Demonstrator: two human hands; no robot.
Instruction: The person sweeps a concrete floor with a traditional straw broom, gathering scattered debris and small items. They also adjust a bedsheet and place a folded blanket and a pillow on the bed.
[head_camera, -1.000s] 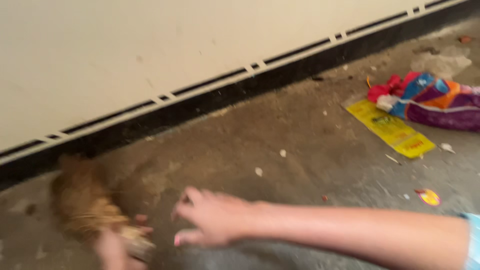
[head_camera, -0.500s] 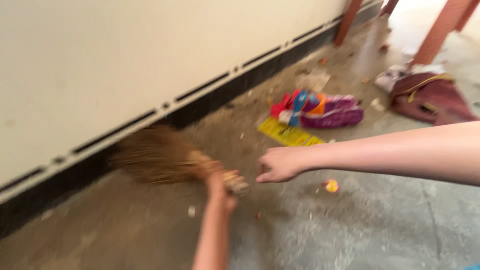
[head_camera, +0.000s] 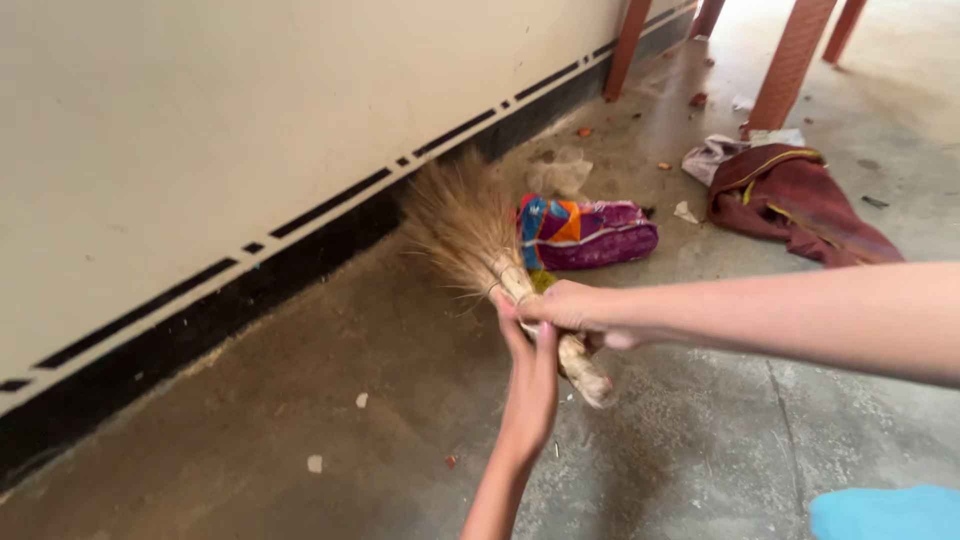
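A: Grip? Both hands closed on the broom (head_camera: 500, 255) handle, left hand (head_camera: 530, 375) under, right hand (head_camera: 575, 312) over, mid-scene, near the wall (head_camera: 250, 110).
B: Risk?
A: Bristles touch the colourful cloth bundle (head_camera: 585, 232) just right; a swing could drag it, scatter dust.

A crumpled multicoloured cloth (head_camera: 585, 230) lies near the cream wall (head_camera: 250, 100); a maroon cloth heap (head_camera: 795, 200) sits farther from it, beside reddish wooden legs (head_camera: 790, 60).
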